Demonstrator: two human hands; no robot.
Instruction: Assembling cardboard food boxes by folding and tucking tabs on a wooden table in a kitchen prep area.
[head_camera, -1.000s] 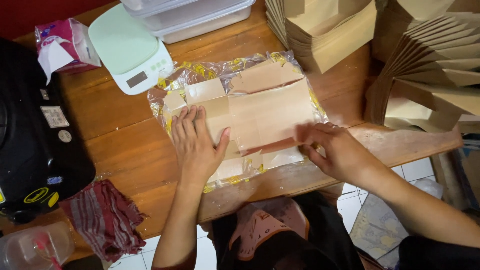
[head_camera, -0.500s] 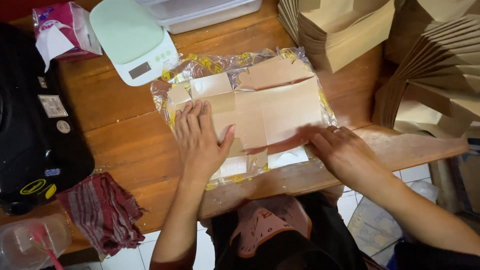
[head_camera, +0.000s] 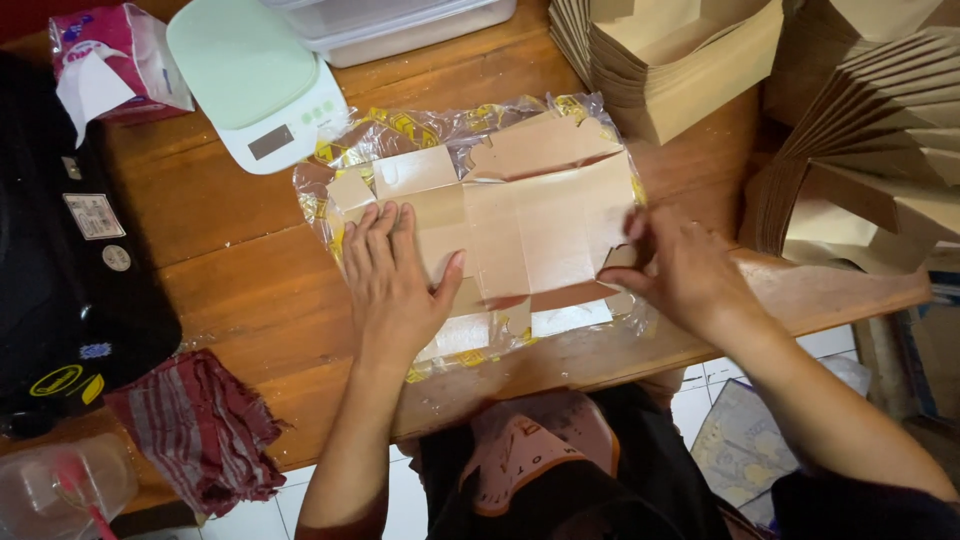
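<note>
Now the right hand (head_camera: 690, 275) has shifted inward, apparently pinching the flat cardboard blank's (head_camera: 530, 215) three-o'clock flap; the left hand (head_camera: 395, 285), fingers spread, presses its nine-o'clock side onto plastic wrap (head_camera: 400, 130).

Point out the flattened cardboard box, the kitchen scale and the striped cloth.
flattened cardboard box (head_camera: 530, 225), head view, centre panel.
kitchen scale (head_camera: 240, 75), head view, weighing platform.
striped cloth (head_camera: 200, 425), head view, middle folds.

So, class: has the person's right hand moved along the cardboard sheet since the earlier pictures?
Yes. The right hand has shifted up the cardboard sheet's right edge, away from the table's near edge, and now pinches a flap.
</note>
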